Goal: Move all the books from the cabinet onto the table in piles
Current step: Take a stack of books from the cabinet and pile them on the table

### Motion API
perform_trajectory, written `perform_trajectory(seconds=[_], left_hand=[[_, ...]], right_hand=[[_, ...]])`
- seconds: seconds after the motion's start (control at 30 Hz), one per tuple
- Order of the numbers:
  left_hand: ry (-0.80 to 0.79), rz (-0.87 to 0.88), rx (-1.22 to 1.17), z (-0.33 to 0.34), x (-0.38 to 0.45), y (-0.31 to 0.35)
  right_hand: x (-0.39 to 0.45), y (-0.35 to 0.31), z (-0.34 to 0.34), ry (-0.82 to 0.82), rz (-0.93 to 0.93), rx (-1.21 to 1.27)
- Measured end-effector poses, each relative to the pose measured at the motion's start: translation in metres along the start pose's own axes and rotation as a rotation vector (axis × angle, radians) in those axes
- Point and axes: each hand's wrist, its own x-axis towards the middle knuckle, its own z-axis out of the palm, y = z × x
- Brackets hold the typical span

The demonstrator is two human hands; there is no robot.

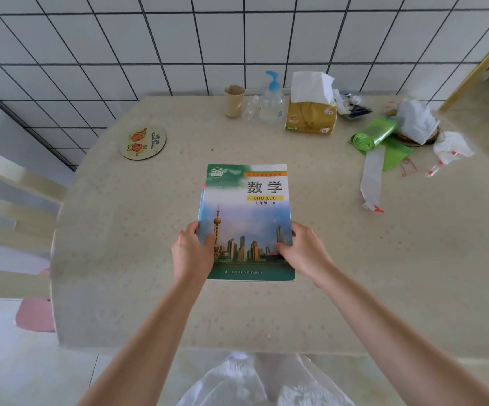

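I noted both hands, left and right, gripping one book over the tabletop; cabinet unseen, most work apparently remained.

Two bare arms reach up from the bottom of the frame toward the middle. The left hand and right hand each pinch something flat, thumbs on top.

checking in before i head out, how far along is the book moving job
Early, by the look of it. Done: one stack, topped by a maths book, lies on the table, with at least one more edge showing beneath. In hand: the left hand and right hand grip its near corners. Left: the cabinet is out of view, so what remains cannot be told.
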Motion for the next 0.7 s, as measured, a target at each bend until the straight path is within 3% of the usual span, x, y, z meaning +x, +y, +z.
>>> perform_trajectory(seconds=[0.3, 0.53, 0.7], left_hand=[[-0.119, 0.002, -0.012, -0.011, -0.001, 0.003], [-0.040, 0.388, 0.038, -0.013, -0.017, 0.031], [-0.180, 0.691, 0.030, 0.003, -0.033, 0.045]], right_hand=[[-0.018, 0.007, -0.006, 0.051, -0.028, 0.134], [-0.053, 0.019, -0.007, 0.253, -0.103, 0.116], [-0.091, 0.034, 0.001, 0.452, -0.080, 0.164]])
